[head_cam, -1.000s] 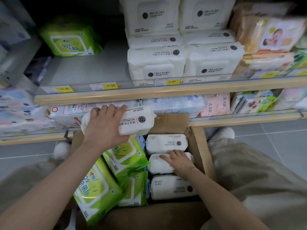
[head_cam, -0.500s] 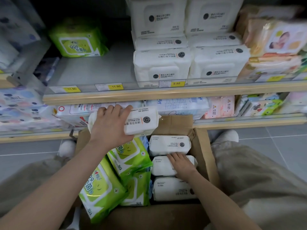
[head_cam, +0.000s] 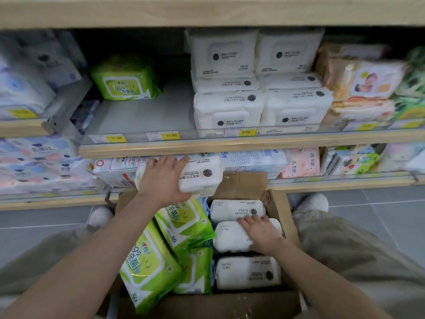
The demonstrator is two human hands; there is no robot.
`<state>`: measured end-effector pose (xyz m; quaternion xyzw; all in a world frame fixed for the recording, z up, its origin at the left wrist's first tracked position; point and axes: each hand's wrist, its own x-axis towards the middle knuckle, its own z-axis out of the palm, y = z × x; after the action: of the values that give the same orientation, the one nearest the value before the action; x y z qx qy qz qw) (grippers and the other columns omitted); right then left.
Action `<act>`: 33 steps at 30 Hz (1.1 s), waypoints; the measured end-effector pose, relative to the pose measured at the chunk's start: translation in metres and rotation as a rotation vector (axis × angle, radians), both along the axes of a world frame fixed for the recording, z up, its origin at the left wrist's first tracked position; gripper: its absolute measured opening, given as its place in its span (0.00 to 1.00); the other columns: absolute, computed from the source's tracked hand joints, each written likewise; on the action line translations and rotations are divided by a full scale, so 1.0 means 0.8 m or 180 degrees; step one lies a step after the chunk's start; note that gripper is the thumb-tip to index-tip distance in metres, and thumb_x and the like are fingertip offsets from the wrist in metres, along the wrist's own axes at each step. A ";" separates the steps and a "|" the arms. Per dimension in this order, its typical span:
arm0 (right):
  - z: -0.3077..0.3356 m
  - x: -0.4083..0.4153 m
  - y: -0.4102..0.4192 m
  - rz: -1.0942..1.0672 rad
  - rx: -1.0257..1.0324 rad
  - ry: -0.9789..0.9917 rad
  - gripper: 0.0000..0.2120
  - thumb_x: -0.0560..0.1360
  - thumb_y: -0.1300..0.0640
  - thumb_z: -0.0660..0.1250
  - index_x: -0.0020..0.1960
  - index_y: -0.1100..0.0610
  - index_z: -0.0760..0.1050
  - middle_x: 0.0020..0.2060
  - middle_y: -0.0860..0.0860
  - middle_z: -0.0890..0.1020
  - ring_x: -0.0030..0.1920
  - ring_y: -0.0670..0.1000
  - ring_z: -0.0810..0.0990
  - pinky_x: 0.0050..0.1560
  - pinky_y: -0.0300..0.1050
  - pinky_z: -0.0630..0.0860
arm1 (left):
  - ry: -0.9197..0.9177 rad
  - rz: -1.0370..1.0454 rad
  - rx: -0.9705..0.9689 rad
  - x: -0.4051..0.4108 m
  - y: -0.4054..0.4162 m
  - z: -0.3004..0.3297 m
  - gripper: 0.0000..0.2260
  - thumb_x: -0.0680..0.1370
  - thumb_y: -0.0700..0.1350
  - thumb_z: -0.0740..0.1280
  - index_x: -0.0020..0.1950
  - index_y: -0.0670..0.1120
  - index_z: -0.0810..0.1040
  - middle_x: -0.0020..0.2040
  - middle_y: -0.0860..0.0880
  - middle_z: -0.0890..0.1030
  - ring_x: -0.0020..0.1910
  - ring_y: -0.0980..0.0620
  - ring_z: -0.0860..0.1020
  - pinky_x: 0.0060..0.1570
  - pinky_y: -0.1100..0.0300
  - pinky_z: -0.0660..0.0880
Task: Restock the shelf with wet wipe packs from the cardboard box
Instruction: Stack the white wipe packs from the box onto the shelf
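From the head view, the left hand (head_cam: pixel 162 180) grips a white wet wipe pack (head_cam: pixel 200 176) at 12 o'clock of the cardboard box (head_cam: pixel 279 208), lifted clear and just below the shelf (head_cam: pixel 142 116). The right hand (head_cam: pixel 261 233) curls its fingers over a second white pack (head_cam: pixel 230 237) lying in the box at 3 o'clock. This looks like the carrying step; next the lifted pack needs raising onto the shelf's bare grey stretch. The packs are soft, pillowy film; the green packs (head_cam: pixel 184 224) are glossy; the box is matte corrugated card.
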<state>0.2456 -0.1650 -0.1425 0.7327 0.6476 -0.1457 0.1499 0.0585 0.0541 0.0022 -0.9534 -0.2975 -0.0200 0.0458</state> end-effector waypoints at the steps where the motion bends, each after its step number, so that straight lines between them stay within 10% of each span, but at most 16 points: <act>1: 0.019 0.004 -0.003 -0.0006 0.0082 -0.0023 0.40 0.68 0.50 0.71 0.73 0.56 0.53 0.67 0.55 0.66 0.65 0.58 0.65 0.61 0.56 0.65 | -0.0008 0.0015 -0.0024 -0.002 0.000 0.005 0.41 0.63 0.65 0.68 0.72 0.52 0.60 0.60 0.48 0.72 0.61 0.46 0.68 0.57 0.50 0.59; 20: 0.387 0.134 0.065 -0.0321 0.1876 -0.1228 0.39 0.69 0.49 0.72 0.72 0.55 0.56 0.65 0.53 0.69 0.63 0.58 0.68 0.60 0.54 0.65 | -0.0910 0.0308 0.0692 0.030 0.045 0.172 0.39 0.56 0.63 0.70 0.66 0.51 0.70 0.50 0.46 0.76 0.50 0.44 0.74 0.47 0.50 0.63; 27: 0.386 0.202 0.125 -0.0302 0.1748 -0.1599 0.38 0.71 0.52 0.70 0.73 0.54 0.53 0.66 0.54 0.67 0.65 0.58 0.66 0.66 0.59 0.61 | -0.1005 0.0209 0.0865 0.101 0.091 0.189 0.42 0.54 0.65 0.64 0.66 0.51 0.70 0.49 0.46 0.76 0.49 0.43 0.73 0.46 0.51 0.63; 33: 0.329 0.204 0.136 -0.1082 0.2168 -0.1364 0.39 0.75 0.63 0.59 0.75 0.48 0.38 0.76 0.55 0.47 0.74 0.60 0.45 0.66 0.74 0.47 | -0.0909 0.0257 0.0526 0.135 0.102 0.160 0.42 0.55 0.68 0.61 0.67 0.54 0.67 0.52 0.47 0.75 0.53 0.44 0.73 0.49 0.51 0.63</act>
<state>0.4086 -0.0560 0.1206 0.8502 0.4831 0.2090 0.0045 0.1666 0.1360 0.1303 -0.9211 -0.3364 -0.1779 0.0820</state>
